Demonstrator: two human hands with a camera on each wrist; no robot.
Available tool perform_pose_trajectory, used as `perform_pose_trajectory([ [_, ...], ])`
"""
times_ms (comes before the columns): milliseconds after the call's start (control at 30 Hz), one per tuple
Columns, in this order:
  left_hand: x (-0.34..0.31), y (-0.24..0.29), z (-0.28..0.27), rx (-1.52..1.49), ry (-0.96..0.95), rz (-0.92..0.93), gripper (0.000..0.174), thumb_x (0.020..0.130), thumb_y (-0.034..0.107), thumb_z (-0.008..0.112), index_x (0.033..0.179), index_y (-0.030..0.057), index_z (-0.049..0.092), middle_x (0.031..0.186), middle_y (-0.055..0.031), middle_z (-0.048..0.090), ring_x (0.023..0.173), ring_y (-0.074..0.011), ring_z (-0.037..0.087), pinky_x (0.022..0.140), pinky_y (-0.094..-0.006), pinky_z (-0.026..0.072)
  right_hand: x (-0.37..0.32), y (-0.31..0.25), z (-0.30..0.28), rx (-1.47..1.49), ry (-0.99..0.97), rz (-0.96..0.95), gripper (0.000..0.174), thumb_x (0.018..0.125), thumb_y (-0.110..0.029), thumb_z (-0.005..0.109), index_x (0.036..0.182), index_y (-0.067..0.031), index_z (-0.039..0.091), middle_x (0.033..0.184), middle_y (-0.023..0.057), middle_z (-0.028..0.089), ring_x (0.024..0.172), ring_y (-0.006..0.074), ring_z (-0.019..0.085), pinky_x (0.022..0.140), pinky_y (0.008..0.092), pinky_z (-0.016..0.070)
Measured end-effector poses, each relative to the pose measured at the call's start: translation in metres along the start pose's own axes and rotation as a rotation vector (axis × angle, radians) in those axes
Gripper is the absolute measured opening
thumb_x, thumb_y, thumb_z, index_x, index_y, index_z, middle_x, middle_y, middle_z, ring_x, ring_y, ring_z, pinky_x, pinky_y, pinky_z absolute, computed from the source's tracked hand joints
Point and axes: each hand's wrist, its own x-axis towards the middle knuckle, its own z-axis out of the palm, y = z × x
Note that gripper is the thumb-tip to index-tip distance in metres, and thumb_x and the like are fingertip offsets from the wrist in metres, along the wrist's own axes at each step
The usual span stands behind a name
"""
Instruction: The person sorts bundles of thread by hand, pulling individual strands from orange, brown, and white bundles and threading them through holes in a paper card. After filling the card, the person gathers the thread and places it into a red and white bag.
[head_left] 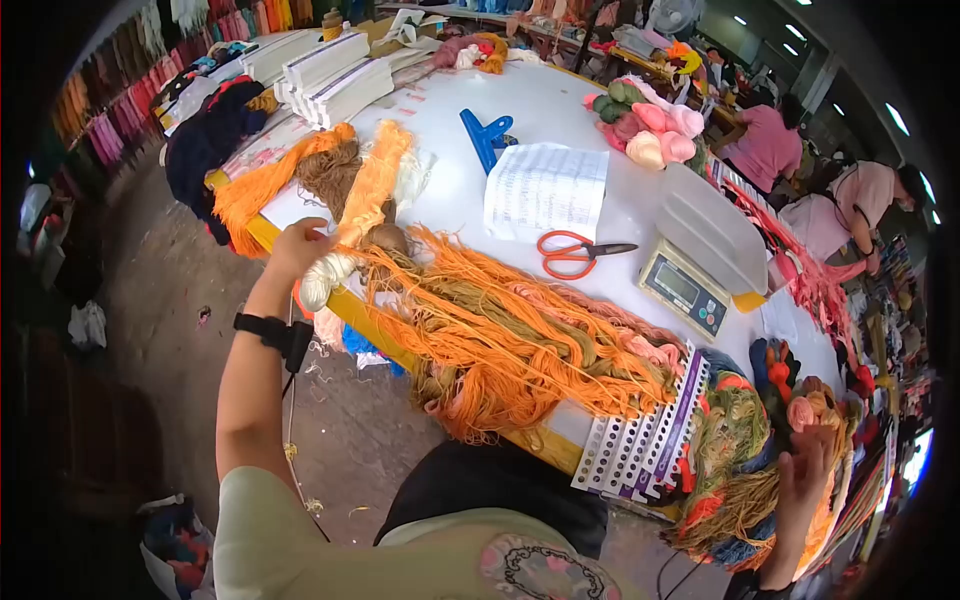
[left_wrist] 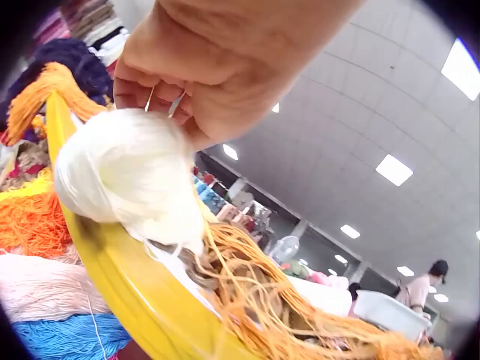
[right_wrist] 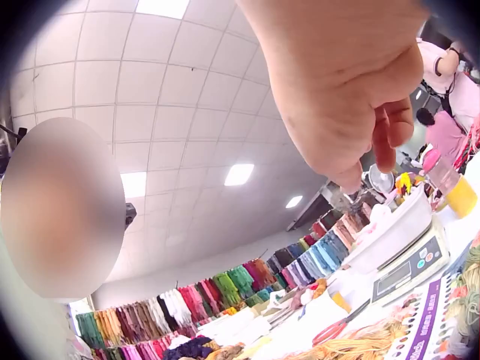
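Note:
The left hand (head_left: 298, 248) is at the table's yellow edge, beside a pale orange skein (head_left: 378, 185) and above a white yarn bundle (head_left: 326, 280). In the left wrist view, bent fingers of the left hand (left_wrist: 202, 71) meet the top of the white yarn (left_wrist: 124, 176); their tips are partly hidden, and a grip cannot be made out. Long orange and olive strands (head_left: 520, 345) lie along the front edge, their right end at white punched cards (head_left: 640, 440). Over multicoloured yarn (head_left: 735, 430), the right hand (head_left: 806, 475) is raised; the right hand (right_wrist: 352, 105) has loosely bent fingers and holds nothing visible.
Red-handled scissors (head_left: 572, 254), a written sheet (head_left: 547, 190), a blue clip (head_left: 487, 138) and a digital scale (head_left: 684, 287) with a clear tray (head_left: 710, 225) lie mid-table. Stacked white cards (head_left: 335, 80) are at the back left. Other people (head_left: 768, 145) work at the far right.

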Motion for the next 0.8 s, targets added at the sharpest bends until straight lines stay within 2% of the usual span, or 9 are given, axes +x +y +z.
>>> perform_pose_trajectory([
  [67,-0.001,0.005,0.002,0.02,-0.242,0.057,0.039,0.079,0.024,0.07,0.112,0.0027,0.066,0.085,-0.0091,0.07,0.071,-0.0235,0.066,0.069,-0.0342,0.0524,-0.011,0.008,-0.004,0.022,-0.008,0.047,0.027,0.085,0.0,0.059,0.111,-0.0021,0.055,0.117,0.0074,0.048,0.077,0.0139,0.048,0.07,0.0254,0.0413],
  [200,0.03,0.029,-0.006,0.143,-0.329,-0.031,0.034,0.079,0.023,0.071,0.101,-0.0017,0.063,0.081,-0.0109,0.067,0.063,-0.0203,0.063,0.059,-0.0329,0.0505,-0.02,-0.004,0.008,-0.049,0.051,-0.001,0.025,0.081,0.004,0.061,0.104,-0.0033,0.057,0.12,0.0075,0.048,0.066,0.0098,0.049,0.059,0.0232,0.0413],
  [267,0.03,0.062,-0.026,-0.16,-0.058,-0.046,0.025,0.081,0.018,0.069,0.095,-0.0012,0.06,0.078,-0.0121,0.066,0.059,-0.017,0.061,0.054,-0.0288,0.0478,-0.027,-0.01,0.013,-0.003,0.031,0.003,0.025,0.081,0.002,0.062,0.105,-0.0032,0.057,0.119,0.0081,0.049,0.065,0.0092,0.05,0.058,0.0228,0.0416],
  [367,0.05,0.067,-0.047,-0.505,-0.005,0.014,0.017,0.086,0.015,0.066,0.093,0.0013,0.057,0.077,-0.0096,0.066,0.061,-0.013,0.061,0.053,-0.025,0.0467,-0.034,-0.018,0.016,0.031,0.007,-0.032,0.025,0.081,0.002,0.063,0.104,-0.0032,0.057,0.119,0.0083,0.049,0.065,0.0094,0.052,0.057,0.0225,0.0426],
  [433,0.047,0.091,-0.071,-0.702,0.238,0.248,0.015,0.091,0.013,0.062,0.098,0.0013,0.058,0.082,-0.008,0.067,0.067,-0.011,0.062,0.057,-0.0237,0.0475,-0.037,-0.028,0.025,0.072,0.019,-0.084,0.024,0.081,0.001,0.063,0.104,-0.0027,0.057,0.118,0.0087,0.05,0.065,0.0099,0.053,0.056,0.0222,0.0431],
  [500,0.047,0.105,-0.1,-0.892,0.314,0.344,0.018,0.092,0.016,0.062,0.101,0.0001,0.06,0.088,-0.0064,0.067,0.074,-0.0098,0.062,0.063,-0.0213,0.0476,-0.042,-0.038,0.034,0.19,-0.058,-0.102,0.024,0.081,0.002,0.064,0.104,-0.0022,0.057,0.116,0.0092,0.05,0.064,0.0104,0.053,0.056,0.0227,0.0439],
  [633,-0.023,0.162,-0.171,-0.804,0.536,0.517,0.022,0.095,0.017,0.058,0.107,-0.0014,0.061,0.093,-0.0026,0.065,0.074,-0.0063,0.057,0.067,-0.0185,0.0439,-0.049,-0.07,0.044,0.344,-0.178,-0.281,0.024,0.081,0.0,0.065,0.104,-0.0014,0.059,0.111,0.011,0.053,0.064,0.0121,0.054,0.056,0.0231,0.0446],
  [700,-0.072,0.198,-0.185,-0.798,0.5,0.653,0.02,0.096,0.016,0.057,0.106,-0.0005,0.061,0.096,-0.0025,0.062,0.075,-0.0061,0.056,0.067,-0.0176,0.0419,-0.048,-0.084,0.047,0.487,-0.241,-0.411,0.02,0.085,-0.009,0.067,0.103,-0.0014,0.063,0.105,0.0122,0.057,0.066,0.0131,0.056,0.059,0.0231,0.0466],
  [800,-0.142,0.228,-0.188,-0.506,0.208,0.672,0.015,0.092,0.014,0.059,0.101,0.002,0.061,0.094,-0.0012,0.061,0.077,-0.0047,0.054,0.067,-0.0181,0.0422,-0.037,-0.114,0.05,0.711,-0.409,-0.611,0.023,0.086,-0.016,0.07,0.103,-0.0015,0.064,0.104,0.0122,0.059,0.07,0.0145,0.06,0.06,0.0238,0.0495],
])
